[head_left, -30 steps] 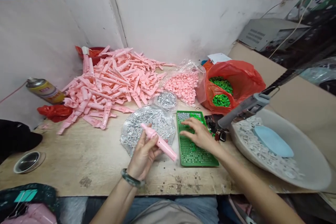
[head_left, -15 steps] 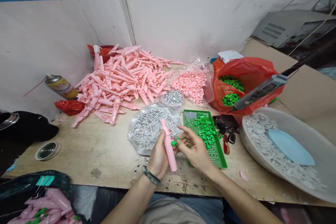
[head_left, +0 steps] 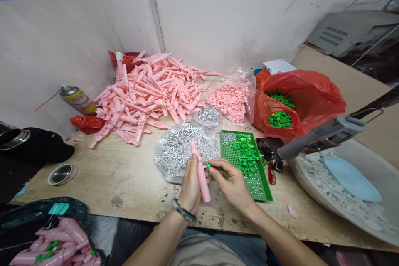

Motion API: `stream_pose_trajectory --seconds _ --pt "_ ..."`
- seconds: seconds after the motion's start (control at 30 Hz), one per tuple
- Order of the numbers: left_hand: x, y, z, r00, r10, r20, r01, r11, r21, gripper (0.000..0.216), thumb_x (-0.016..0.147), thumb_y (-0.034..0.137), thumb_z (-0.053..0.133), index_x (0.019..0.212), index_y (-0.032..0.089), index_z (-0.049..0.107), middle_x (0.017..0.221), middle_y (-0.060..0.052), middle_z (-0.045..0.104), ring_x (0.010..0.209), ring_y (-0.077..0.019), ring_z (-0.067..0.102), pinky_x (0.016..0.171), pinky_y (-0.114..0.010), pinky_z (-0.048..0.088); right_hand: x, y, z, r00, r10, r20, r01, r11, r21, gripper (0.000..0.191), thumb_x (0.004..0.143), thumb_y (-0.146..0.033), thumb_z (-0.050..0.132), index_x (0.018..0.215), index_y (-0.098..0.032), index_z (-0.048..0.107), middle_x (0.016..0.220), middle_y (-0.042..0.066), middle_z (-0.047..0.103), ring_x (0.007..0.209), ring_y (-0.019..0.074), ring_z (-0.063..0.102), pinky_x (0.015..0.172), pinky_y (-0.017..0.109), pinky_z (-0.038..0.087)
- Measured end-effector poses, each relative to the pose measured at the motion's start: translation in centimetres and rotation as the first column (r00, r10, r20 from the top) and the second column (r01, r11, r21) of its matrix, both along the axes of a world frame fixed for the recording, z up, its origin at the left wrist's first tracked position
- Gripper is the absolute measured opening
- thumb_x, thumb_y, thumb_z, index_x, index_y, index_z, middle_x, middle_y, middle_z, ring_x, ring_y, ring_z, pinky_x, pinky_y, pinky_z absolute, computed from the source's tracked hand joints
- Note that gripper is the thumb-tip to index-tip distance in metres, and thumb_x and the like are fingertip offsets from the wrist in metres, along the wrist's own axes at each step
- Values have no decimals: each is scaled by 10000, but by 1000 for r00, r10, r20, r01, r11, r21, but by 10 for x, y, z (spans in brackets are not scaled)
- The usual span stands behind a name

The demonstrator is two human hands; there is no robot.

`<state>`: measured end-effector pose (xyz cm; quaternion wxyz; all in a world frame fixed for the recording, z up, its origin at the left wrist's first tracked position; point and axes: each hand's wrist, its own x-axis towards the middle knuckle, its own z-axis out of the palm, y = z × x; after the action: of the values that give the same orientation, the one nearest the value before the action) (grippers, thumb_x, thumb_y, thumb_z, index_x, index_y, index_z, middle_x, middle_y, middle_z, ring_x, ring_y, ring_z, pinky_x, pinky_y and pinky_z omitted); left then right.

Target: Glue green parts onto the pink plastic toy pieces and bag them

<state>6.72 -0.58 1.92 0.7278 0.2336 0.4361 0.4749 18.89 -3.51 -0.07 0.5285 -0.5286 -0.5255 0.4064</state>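
So I've got one pink tube (head_left: 204, 185) in my left hand (head_left: 190, 185), fingers wrapped around it, and it's leaning a bit, right in front of me at the near edge of the table (head_left: 102, 174). My right hand (head_left: 232, 183) has thumb and forefinger nipped together on one green piece (head_left: 208, 166), right up at the tube's side. Can't tell if it's actually seated in there.

Just beside that hand there's one green tray (head_left: 264, 193) with a heap of green parts (head_left: 247, 156), dozens, too jumbled to count, plus silver bits at the far end. Behind the tube: one big clear bag (head_left: 174, 149) of pins and grey parts, and one smaller tub (head_left: 208, 116) of metal bits just past it. Then one clear bag (head_left: 229, 99) of little pink parts and one red bag (head_left: 318, 99) showing two clumps of green. One huge pink pile (head_left: 149, 91), no way I'm counting that.

Off to the sides: one spray can (head_left: 77, 99), one round dish (head_left: 60, 174), one grey tool (head_left: 324, 135) and one whitish basin (head_left: 374, 166) with a single light blue oval thing (head_left: 352, 178) in it.
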Motion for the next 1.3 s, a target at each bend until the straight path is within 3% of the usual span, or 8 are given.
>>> stream_pose_trajectory --seconds 0.5,0.7,0.77,0.83,0.87,1.03,1.17,1.3 --pt "-9 -13 6 921 134 -366 19 923 384 89 893 314 637 905 230 609 784 -11 546 707 -166 491 663 -242 419 -13 -4 15 968 -30 -248 -9 988 -155 202 756 -383 776 887 -234 814 756 36 668 647 149 611 573 266 586" --pt "-2 -3 2 992 -62 -113 65 997 29 326 867 533 610 928 216 568 707 24 483 553 -120 450 448 -209 383 -1 -6 22 998 -20 64 18 1000 22 172 854 -354 669 916 -244 786 858 67 658 783 217 643 692 382 598" --pt "-2 -2 3 991 -125 48 131 981 -145 362 872 558 589 963 210 552 714 27 500 521 -102 458 431 -201 402 34 -5 34 882 -408 236 317 884 342 236 824 -316 706 1051 -259 738 1014 100 637 978 273 617 857 462 548" --pt "-5 -3 5 970 -192 146 226 937 -266 349 880 545 589 983 218 526 806 0 583 508 -88 493 442 -208 440 86 1 50 577 -810 104 594 503 628 460 778 -322 747 1217 -249 632 1190 143 565 1161 321 530 970 514 467" --pt "-7 -4 6 955 -239 178 285 906 -312 340 882 537 592 980 221 514 857 -17 617 474 -71 483 422 -198 426 115 7 57 533 -846 37 633 427 646 525 790 -342 730 1280 -237 573 1244 158 542 1203 320 510 966 497 466" --pt "-9 -9 11 836 -369 406 519 773 -365 347 924 518 514 1007 183 538 834 -58 650 346 -9 340 344 -149 281 197 36 63 931 -359 -73 366 903 225 422 806 -567 610 1002 -193 610 942 117 654 853 252 648 685 380 527" --pt "2 -13 11 840 -331 430 503 772 -389 225 922 361 544 1058 183 527 914 -73 649 480 -85 537 421 -208 442 148 31 41 952 -291 -97 305 925 225 322 776 -500 708 847 -214 580 713 8 611 644 173 605 642 323 514" --pt "9 -16 6 908 -297 297 403 813 -420 160 918 310 603 984 201 506 811 -9 614 371 -15 402 337 -128 300 73 5 19 981 -127 -146 143 984 109 275 807 -438 708 775 -229 532 639 -13 598 538 160 574 553 318 499"
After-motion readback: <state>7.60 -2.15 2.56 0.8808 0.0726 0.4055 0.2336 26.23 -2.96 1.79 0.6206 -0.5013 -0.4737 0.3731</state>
